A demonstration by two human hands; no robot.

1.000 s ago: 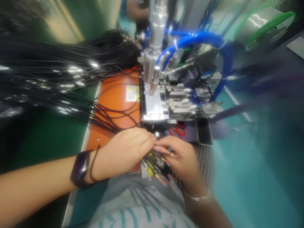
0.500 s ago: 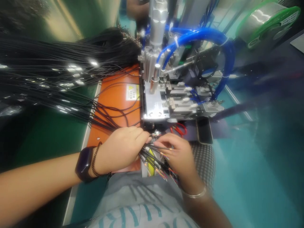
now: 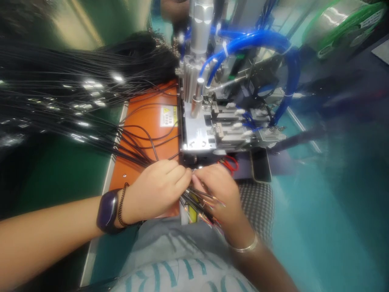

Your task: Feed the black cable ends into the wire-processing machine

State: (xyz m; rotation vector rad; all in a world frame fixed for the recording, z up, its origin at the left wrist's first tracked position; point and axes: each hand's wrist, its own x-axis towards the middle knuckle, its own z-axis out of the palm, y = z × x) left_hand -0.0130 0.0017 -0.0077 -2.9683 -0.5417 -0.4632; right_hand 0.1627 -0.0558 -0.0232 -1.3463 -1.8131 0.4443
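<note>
My left hand (image 3: pixel 158 186) is closed around a bunch of black cables (image 3: pixel 194 200), whose stripped ends with coloured wires fan out to the lower right. Close against it, my right hand (image 3: pixel 220 190) has thumb and forefinger pinched together at the left hand's fingertips. What lies in that pinch is hidden; several cable ends pass under the right palm. On the left, the same cables run back across an orange panel (image 3: pixel 146 117). Just beyond both hands stands a machine with a metal plate (image 3: pixel 197 136) and small clamps.
A large bundle of black cables (image 3: pixel 91 81) stretches over the left side. Blue air hoses (image 3: pixel 258 40) loop above the machine. A phone (image 3: pixel 260 164) and red wire (image 3: pixel 229 164) lie right of the hands. A green spool (image 3: pixel 346 28) stands at the upper right. Behind the machine, a person's arm (image 3: pixel 174 10) shows.
My right hand has moved left and slightly up, closing the gap to my left hand. The metal bits that showed between the hands are now mostly covered. The left hand still grips the cables.
</note>
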